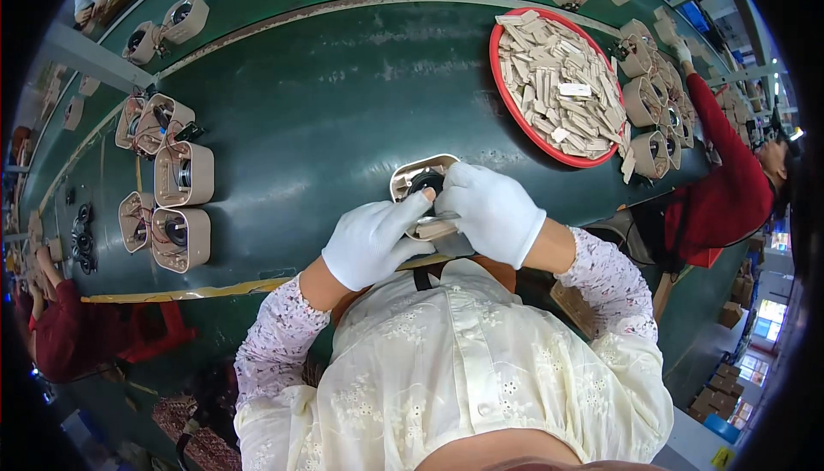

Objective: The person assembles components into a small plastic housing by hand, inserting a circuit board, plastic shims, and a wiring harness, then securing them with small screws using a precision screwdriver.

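A beige plastic speaker housing [408,169] sits at the near edge of the green bench, its open side facing up. Inside it shows a round black speaker [423,182]. My left hand [369,239], white-gloved with a bare thumb tip, closes around the housing's near left side, the thumb reaching over the opening. Across the right rim curl the fingers of my right hand [489,214], also white-gloved; what they pinch is hidden. Below the fingers a beige piece [436,229] shows at the near side of the housing, partly covered.
A red basin [499,85] heaped with flat beige plastic pieces [554,68] stands to the right. Several speaker housings [197,175] with wires are grouped at left, more [644,100] at far right. A co-worker in a red sleeve [721,119] reaches across there. Black round parts [83,239] lie far left.
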A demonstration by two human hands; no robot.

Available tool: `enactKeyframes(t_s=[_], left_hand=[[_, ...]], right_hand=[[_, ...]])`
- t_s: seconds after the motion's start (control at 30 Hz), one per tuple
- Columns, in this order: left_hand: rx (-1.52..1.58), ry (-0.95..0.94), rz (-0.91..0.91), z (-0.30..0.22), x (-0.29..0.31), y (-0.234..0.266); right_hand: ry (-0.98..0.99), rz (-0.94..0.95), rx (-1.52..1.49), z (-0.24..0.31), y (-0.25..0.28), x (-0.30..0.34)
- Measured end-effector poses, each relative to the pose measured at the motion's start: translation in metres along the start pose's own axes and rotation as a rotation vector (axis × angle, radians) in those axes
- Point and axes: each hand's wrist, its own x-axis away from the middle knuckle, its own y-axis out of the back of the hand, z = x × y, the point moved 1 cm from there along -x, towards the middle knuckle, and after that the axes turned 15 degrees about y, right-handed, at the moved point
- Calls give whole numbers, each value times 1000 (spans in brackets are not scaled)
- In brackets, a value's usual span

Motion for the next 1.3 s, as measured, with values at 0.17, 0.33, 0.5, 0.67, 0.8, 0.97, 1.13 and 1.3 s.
enactKeyframes(t_s=[0.17,0.33,0.5,0.67,0.8,0.97,1.13,1.3], left_hand=[[-207,-135,-36,-1,0,3],[-232,-108,-67,-22,-7,8],[-325,-34,35,-25,-6,13],[-281,-83,47,-24,-13,13],[-304,-27,46,-15,-35,13],[-296,-24,-230,48,-178,2],[-418,51,-422,54,-343,-20],[-503,32,-241,-10,-429,-68]], right_hand=[[11,-147,65,-2,-12,4],[29,-225,-103,-14,-10,9],[133,-256,-430,-10,10,22],[242,-303,36,1,-6,26],[207,-663,-75,9,38,28],[39,-836,-108,-35,9,33],[-97,-726,-78,-59,-14,41],[-108,-700,-7,-70,-22,37]])
